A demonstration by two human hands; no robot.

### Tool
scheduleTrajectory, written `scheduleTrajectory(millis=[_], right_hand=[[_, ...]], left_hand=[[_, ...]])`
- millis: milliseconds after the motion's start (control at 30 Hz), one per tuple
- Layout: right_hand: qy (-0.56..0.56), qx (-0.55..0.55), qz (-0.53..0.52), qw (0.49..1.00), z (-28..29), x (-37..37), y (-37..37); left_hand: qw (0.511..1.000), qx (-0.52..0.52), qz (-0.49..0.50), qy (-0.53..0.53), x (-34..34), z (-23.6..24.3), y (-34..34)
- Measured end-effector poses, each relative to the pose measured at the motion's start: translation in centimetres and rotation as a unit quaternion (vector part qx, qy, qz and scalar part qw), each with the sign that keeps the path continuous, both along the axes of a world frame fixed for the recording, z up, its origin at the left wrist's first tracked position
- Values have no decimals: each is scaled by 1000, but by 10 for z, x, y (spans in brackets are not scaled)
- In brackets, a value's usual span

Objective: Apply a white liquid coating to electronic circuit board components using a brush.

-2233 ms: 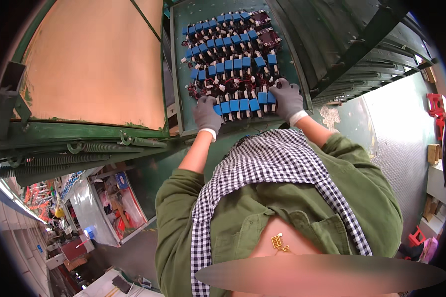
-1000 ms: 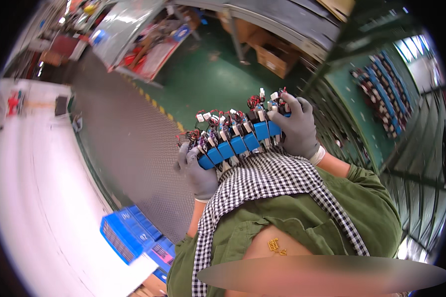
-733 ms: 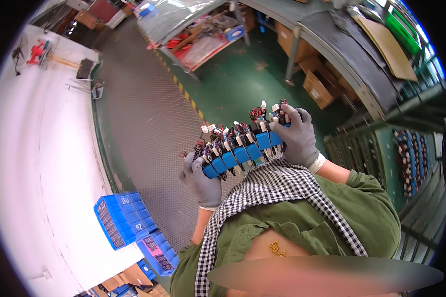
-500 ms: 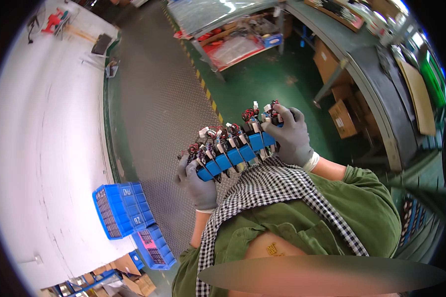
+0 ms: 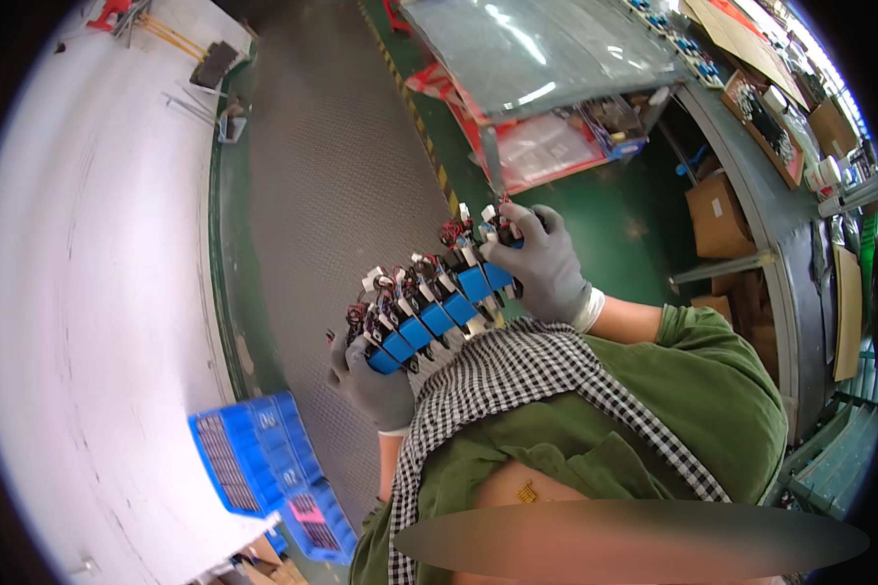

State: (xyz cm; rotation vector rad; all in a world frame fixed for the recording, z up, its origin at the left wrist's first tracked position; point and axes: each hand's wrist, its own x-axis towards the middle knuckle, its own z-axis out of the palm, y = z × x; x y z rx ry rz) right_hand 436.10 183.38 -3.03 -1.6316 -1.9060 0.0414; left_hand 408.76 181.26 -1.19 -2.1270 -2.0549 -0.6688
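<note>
A row of blue battery packs with red and black wires and white connectors is held in front of my checked apron. My left hand, in a grey glove, grips the row's left end. At its right end my right hand, gloved the same way, is closed around the outer packs with thumb and fingers. The row tilts, its right end farther from me and its left end nearer. Wires and plugs bunch along the far side. Parts of both hands' fingers are hidden behind the packs.
Blue plastic crates stand by the white wall at left. Ahead runs a patterned metal walkway with a yellow-black edge stripe. A covered table stands ahead right; a workbench with cardboard boxes beneath curves along the right.
My view has shifted, so the covered table and workbench show more fully. Both hands still hold the battery row, which now appears slightly farther left in view.
</note>
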Motion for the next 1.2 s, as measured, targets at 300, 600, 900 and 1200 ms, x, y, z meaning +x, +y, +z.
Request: scheduleTrajectory(millis=[300,600,900,1200], right_hand=[[26,11,-11,1000,0,-1,1],[20,-40,10,999,-1,8,7],[7,-27,-2,1000,-7,4,0],[11,-44,-7,999,-19,-3,8]], left_hand=[[1000,-9,5,-23,3,6,5],[999,-24,6,-20,9,0,4],[1000,-28,2,-15,6,-10,5],[999,-18,25,-21,8,-15,5]])
